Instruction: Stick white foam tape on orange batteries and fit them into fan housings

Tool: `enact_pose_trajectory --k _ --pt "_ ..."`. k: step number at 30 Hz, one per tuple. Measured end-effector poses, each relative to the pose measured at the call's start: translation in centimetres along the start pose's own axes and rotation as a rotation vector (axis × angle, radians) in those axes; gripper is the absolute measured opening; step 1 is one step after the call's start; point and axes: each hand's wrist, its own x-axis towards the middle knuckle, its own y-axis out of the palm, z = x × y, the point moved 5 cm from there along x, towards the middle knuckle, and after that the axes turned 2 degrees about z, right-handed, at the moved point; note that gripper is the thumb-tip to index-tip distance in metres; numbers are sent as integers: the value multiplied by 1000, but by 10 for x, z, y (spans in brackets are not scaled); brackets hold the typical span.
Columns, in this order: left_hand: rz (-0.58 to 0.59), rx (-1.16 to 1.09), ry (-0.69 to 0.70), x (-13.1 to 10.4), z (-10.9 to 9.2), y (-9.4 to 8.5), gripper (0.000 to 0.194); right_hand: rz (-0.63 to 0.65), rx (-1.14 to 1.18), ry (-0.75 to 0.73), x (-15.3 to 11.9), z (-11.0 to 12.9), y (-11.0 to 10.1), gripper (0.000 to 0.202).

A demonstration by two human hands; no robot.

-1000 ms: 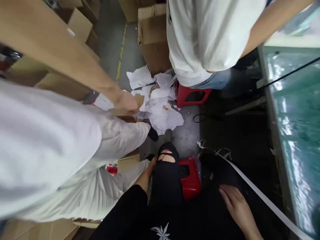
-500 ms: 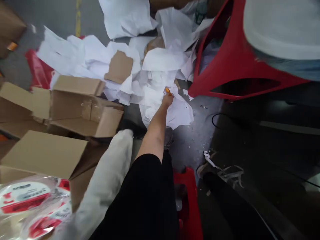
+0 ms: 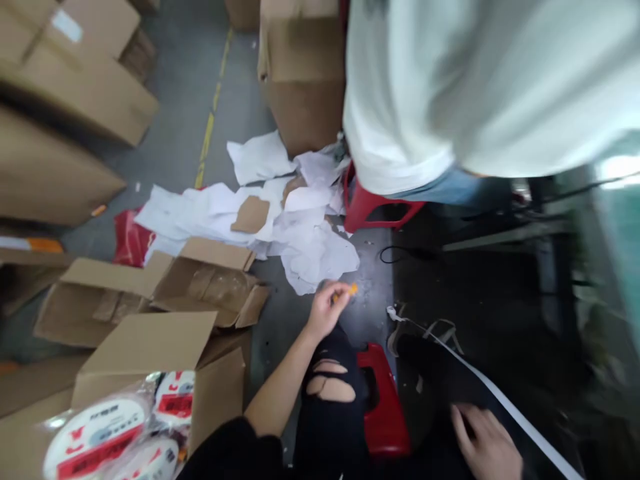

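Observation:
My left hand (image 3: 327, 310) is raised above my bent knee in ripped black trousers. Its fingers pinch a small orange object (image 3: 354, 289), whose kind I cannot make out. Just beyond it, crumpled white paper (image 3: 320, 250) is spread over the floor, apart from the hand. At the lower right, my right hand (image 3: 487, 440) lies over my dark trouser leg, slightly blurred. Its thumb stands away from the fingers, and nothing shows in it.
Open cardboard boxes (image 3: 150, 340) stand at left, one with plastic-wrapped white-and-red round packs (image 3: 100, 433). A red stool (image 3: 385, 407) is beside my leg. A person in a pale shirt (image 3: 450, 87) sits on another red stool (image 3: 357, 203). Stacked cartons (image 3: 310, 87) stand behind.
My left hand has drawn back from the paper toward my knee, keeping the orange object. The view has lifted, bringing the seated person's shirt and my right hand into sight.

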Motion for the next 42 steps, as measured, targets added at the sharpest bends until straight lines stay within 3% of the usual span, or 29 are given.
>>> enact_pose_trajectory --k 2,4,7,9,13,16,19,21,23,26,29,31,33,36,39,40,42 --pt "353 -102 110 -70 -76 30 32 3 220 128 -14 21 -1 55" --pt "698 -161 157 -140 -136 66 27 134 702 189 -41 48 1 65" --pt "1036 -146 222 -230 -190 118 21 359 1414 175 -90 84 -2 93" --pt "1112 -117 322 -271 -212 147 19 361 1666 157 -116 86 -16 100" --pt "1063 -2 533 -325 -249 196 27 180 1936 91 -170 56 -59 94" --pt "1009 70 724 -359 -284 218 31 53 2017 -48 -212 36 -96 92" --pt "1075 133 905 -384 -311 235 35 -175 1941 -150 -246 21 -128 80" --pt "1156 154 1046 -388 -323 251 37 -330 1840 -140 -267 11 -141 62" --pt "1149 180 1182 -372 -332 278 31 -466 1754 -116 -289 3 -148 47" --pt "1053 389 1257 -323 -340 347 25 -635 1704 -74 -324 -9 -149 42" --pt "1198 733 1361 -277 -340 420 37 -751 1631 13 -356 -18 -147 40" --pt "1274 816 1391 -254 -340 448 45 -825 1508 74 -374 -23 -150 34" --pt "1349 807 1418 -249 -339 456 52 -922 1340 143 -390 -24 -154 35" --pt "1418 708 1517 -260 -332 435 50 -1028 1201 220 -404 -18 -157 44" --pt "1155 466 1575 -249 -331 409 33 -1105 1363 137 -395 -24 -160 66" --pt "1121 399 1561 -246 -328 403 32 -1135 1421 99 -391 -29 -162 72" --pt "1109 289 1571 -256 -326 392 47 -1167 1468 59 -386 -36 -168 75"
